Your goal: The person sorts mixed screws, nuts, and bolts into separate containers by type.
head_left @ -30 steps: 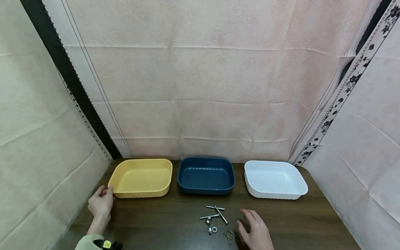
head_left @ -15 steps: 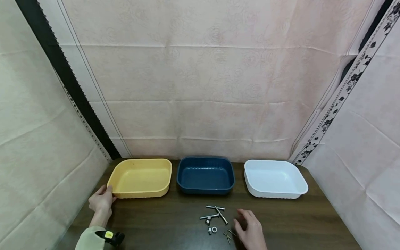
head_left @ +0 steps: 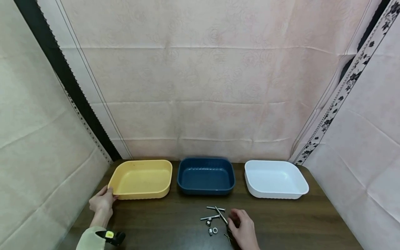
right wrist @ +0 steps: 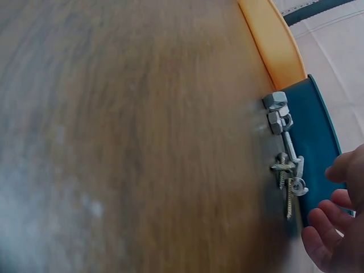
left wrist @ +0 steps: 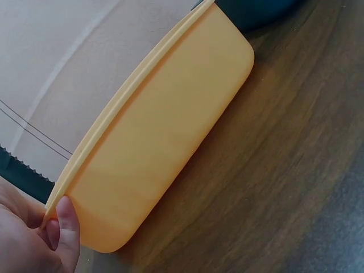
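My left hand (head_left: 101,204) grips the near left corner of a yellow tray (head_left: 142,178). In the left wrist view the thumb (left wrist: 68,227) lies against the tray's outer wall, below the rim. My right hand (head_left: 243,227) hovers just right of a small pile of hardware, its fingers loosely bent and holding nothing. That pile has several silver bolts (head_left: 210,217), hex nuts (head_left: 210,231) and small brass-coloured screws (head_left: 228,238), the screws partly hidden by the hand. From the right wrist, the nuts (right wrist: 276,101) and screws (right wrist: 289,196) appear apart from the fingertips (right wrist: 311,239).
A dark blue tray (head_left: 206,190) stands in the middle of the back row, and a white tray (head_left: 276,178) to its right. All three rest on a brown wooden table (head_left: 156,222). Pale cloth (head_left: 212,86) hangs behind and on both sides.
The right hand has moved left, closer to the screws and bolts, and now covers part of the screws. The left hand stays at the yellow tray's corner.
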Available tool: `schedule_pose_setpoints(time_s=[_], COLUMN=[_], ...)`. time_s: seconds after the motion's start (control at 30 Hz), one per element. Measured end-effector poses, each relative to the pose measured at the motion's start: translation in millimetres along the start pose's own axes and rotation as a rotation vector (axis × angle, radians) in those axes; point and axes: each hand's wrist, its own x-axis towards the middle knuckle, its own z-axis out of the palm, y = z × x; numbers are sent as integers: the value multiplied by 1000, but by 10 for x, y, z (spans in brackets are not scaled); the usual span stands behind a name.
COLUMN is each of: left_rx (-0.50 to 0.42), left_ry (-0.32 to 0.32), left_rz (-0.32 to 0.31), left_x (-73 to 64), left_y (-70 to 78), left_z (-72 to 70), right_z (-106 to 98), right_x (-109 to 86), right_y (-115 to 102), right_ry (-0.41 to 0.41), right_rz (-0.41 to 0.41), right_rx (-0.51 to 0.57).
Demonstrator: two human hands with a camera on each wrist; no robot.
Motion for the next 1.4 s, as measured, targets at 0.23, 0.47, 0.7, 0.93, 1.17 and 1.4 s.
schedule_pose_setpoints(time_s=[0.23, 0.47, 0.7, 0.93, 1.17, 1.4], left_rx=[-7, 0, 12, 21, 19, 18], left_ry=[0, -3, -5, 2, -1, -4], left_rz=[-1, 7, 6, 3, 2, -1], left_x=[15, 18, 11, 32, 33, 31], left_y=[-33, -34, -41, -42, -37, -40], left_z=[1, 4, -2, 12, 16, 14], right_z=[68, 153, 164, 166, 188, 198], right_x=[24, 31, 26, 36, 47, 80], right_y=[-31, -28, -18, -12, -4, -23], right_ry=[-55, -17, -41, -57, -75, -117], right_rz=[58, 21, 27, 29, 46, 66], right_rx=[14, 24, 6, -20, -41, -34])
